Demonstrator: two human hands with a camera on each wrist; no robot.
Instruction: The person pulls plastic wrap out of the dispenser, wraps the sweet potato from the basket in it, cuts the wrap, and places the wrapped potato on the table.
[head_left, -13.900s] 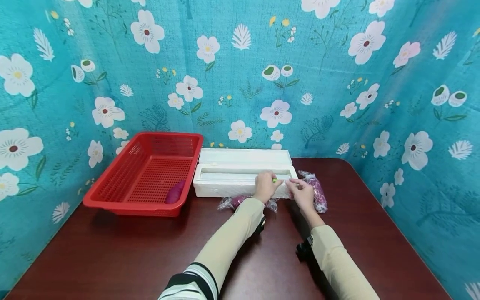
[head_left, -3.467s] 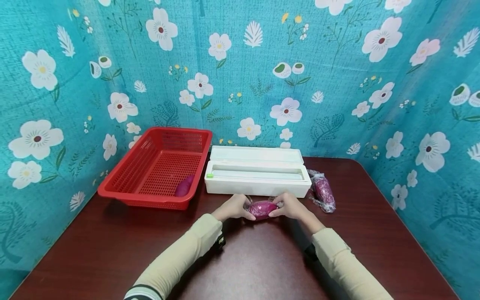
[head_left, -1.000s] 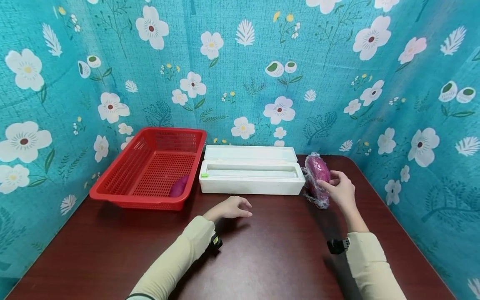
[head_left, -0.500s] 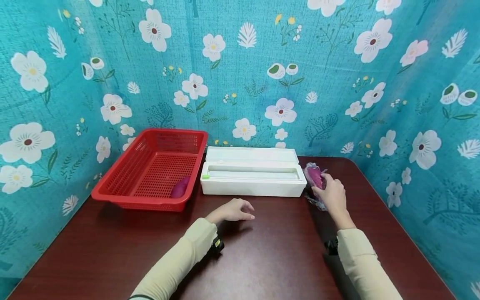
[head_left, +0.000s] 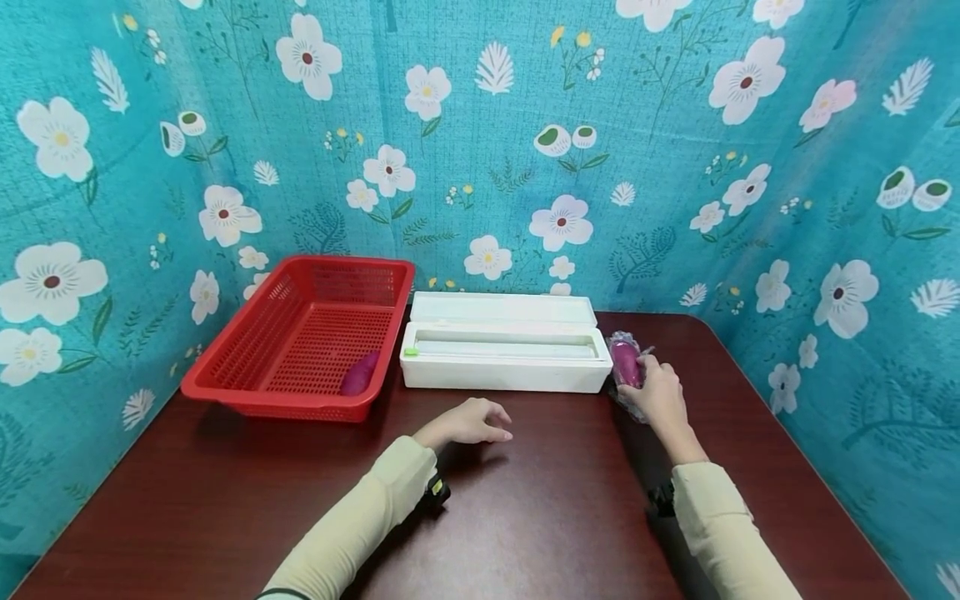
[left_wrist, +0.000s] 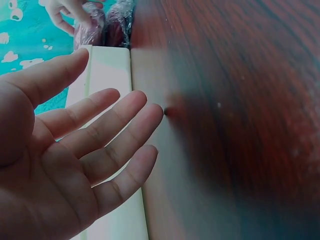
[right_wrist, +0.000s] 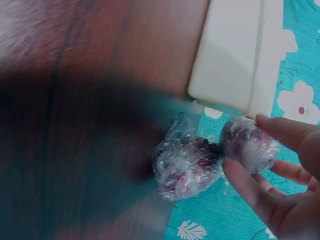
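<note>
In the head view my right hand [head_left: 654, 395] holds a purple sweet potato wrapped in cling film [head_left: 627, 365] at the right end of the white cling film box [head_left: 506, 372]. The right wrist view shows its fingers and thumb around the wrapped sweet potato [right_wrist: 245, 142]. A second wrapped sweet potato [right_wrist: 185, 172] lies right beside it, mostly hidden from the head view. My left hand [head_left: 468, 421], fingers relaxed and apart, hovers in front of the box and holds nothing. The box's lid is raised, and a green slider [head_left: 410, 352] sits at its left end.
To the left stands a red plastic basket [head_left: 281, 400] with an unwrapped purple sweet potato [head_left: 360, 373] inside. The dark wooden table [head_left: 525, 517] meets a blue flowered cloth [head_left: 480, 167] behind and on both sides.
Both hands held the wrapped sweet potato before the box; the left hand has let go. The right hand has carried it to the other one on the right and lowered it there.
</note>
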